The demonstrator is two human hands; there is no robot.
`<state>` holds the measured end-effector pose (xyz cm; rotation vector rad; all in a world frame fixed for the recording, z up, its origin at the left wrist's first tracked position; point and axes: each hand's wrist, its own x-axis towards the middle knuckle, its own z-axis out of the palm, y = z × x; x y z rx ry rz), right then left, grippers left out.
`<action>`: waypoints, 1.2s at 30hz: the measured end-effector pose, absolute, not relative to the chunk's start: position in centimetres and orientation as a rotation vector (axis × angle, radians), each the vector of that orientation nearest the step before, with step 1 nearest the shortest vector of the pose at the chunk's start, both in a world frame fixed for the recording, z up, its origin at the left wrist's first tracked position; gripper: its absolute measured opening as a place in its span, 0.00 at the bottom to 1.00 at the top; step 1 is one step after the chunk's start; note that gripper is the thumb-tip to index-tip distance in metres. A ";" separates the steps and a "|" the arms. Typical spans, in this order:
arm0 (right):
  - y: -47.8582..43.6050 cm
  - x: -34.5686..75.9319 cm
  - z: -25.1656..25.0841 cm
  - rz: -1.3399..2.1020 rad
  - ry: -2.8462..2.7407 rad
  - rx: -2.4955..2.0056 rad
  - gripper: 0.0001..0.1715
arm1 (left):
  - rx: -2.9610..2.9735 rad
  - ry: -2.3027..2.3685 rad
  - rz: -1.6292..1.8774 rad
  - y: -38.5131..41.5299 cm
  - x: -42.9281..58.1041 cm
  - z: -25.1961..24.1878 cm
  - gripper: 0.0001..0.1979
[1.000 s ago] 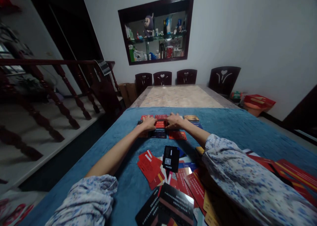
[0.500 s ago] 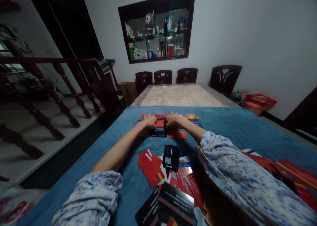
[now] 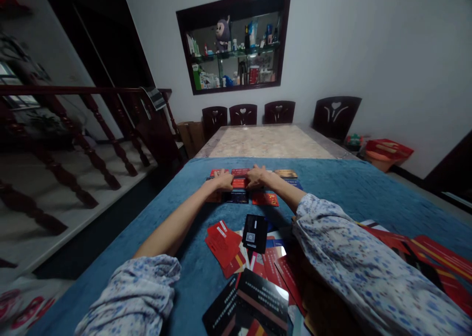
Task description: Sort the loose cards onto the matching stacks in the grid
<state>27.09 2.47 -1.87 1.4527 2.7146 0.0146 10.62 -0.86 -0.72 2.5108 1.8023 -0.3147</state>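
Flat cards lie in rows on the blue cloth [image 3: 165, 208]. In the middle row is a red card [image 3: 239, 183], its left end under the curled fingers of my left hand [image 3: 223, 180] and its right end under those of my right hand [image 3: 257, 177]. Both hands are closed at its ends; the fingertips are partly hidden. Behind it lies another red card [image 3: 240, 172], with a gold card [image 3: 285, 173] to the right. On the near side are a dark blue card [image 3: 236, 197] and an orange-red card [image 3: 265, 199].
Nearer me, a loose pile holds red cards [image 3: 224, 245], a black card with a white square [image 3: 255, 234] and larger black cards [image 3: 262, 296]. More red cards [image 3: 442, 257] lie at right, partly behind my sleeve. Beyond the cloth is the bare tabletop [image 3: 261, 142] with chairs [image 3: 243, 115] around it.
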 end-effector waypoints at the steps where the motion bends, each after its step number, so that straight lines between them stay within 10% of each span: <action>1: 2.3 27.2 -1.7 0.018 2.694 1.454 0.19 | 2.523 1.799 -0.307 -1.0 10.6 -0.6 0.22; 36: -10.1 28.6 0.3 0.217 3.135 1.203 0.10 | 2.728 1.539 0.515 -12.7 4.5 -3.9 0.17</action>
